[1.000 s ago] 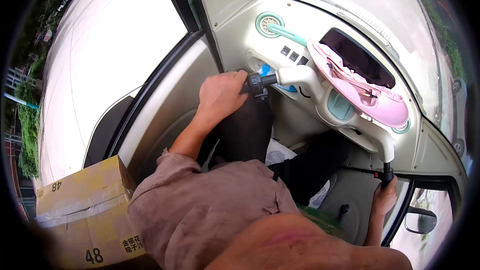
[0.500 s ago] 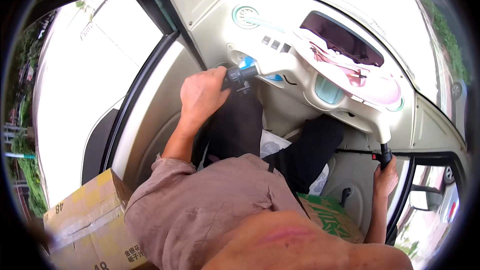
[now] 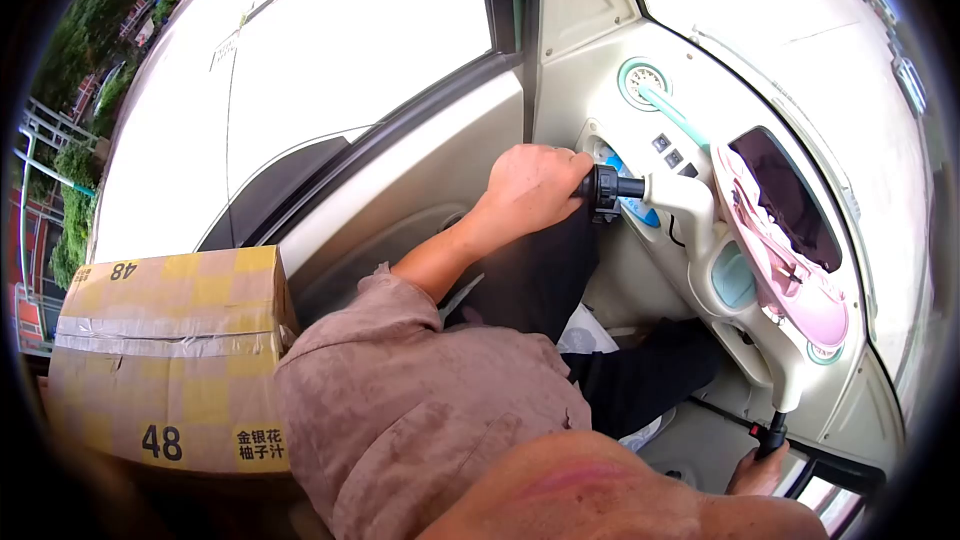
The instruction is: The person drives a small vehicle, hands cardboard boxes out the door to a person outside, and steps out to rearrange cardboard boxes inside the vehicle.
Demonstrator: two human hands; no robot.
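Observation:
My left hand (image 3: 538,185) is wrapped round the black left grip of a cream handlebar (image 3: 688,198). A black switch housing (image 3: 606,192) sits just beside my fingers. Lower down at the right, my right hand (image 3: 757,472) closes round the black right handlebar grip (image 3: 769,436), which carries a small red switch. Part of that hand and most of its forearm are hidden behind my shoulder and chin. Between the two handlebar arms is a cream dashboard with a dark screen (image 3: 785,195) and a pink cloth-like item (image 3: 765,230) lying along it.
A taped cardboard box (image 3: 165,370) marked 48 stands at my left side. The cab door (image 3: 420,155) with its window is beyond my left arm. A white bag (image 3: 585,332) lies between my dark-trousered legs. Through the windscreen, pale ground and vehicles (image 3: 908,85) show.
My view has turned to the left, so the dashboard sits farther right and more of the cardboard box shows. Both hands stay on their grips. The green-printed box has gone out of sight.

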